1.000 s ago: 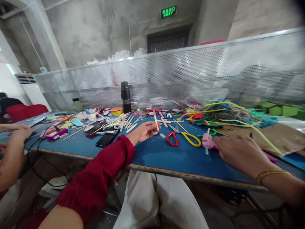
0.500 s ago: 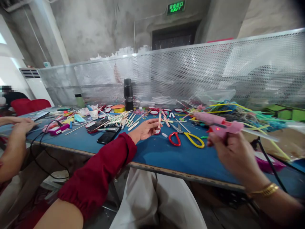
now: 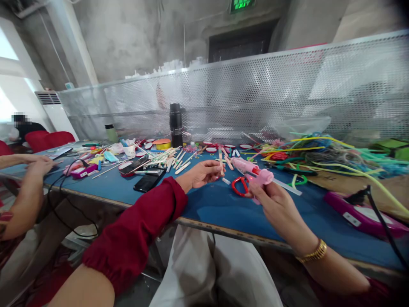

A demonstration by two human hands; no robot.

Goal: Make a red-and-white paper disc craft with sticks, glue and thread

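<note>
My left hand (image 3: 202,175), in a dark red sleeve, pinches a pale wooden craft stick (image 3: 220,158) upright above the blue table (image 3: 207,204). My right hand (image 3: 277,204), with a gold bracelet at the wrist, grips a pink glue gun (image 3: 254,170) whose nozzle points left toward the stick. A clear glue rod sticks out of the gun's back. Red and yellow scissors (image 3: 239,186) lie on the table just under the gun, partly hidden by it.
Many craft sticks (image 3: 172,158), a black phone (image 3: 147,181), a black flask (image 3: 176,124) and a heap of coloured pipe cleaners (image 3: 322,155) cover the table. A purple device (image 3: 361,209) with a black cable lies at right. Another person's arms (image 3: 25,187) rest at the left. A perforated metal screen (image 3: 255,94) runs behind.
My right hand lifted the pink glue gun off the table and carried it left, close to the stick. My left hand kept holding the stick in about the same place.
</note>
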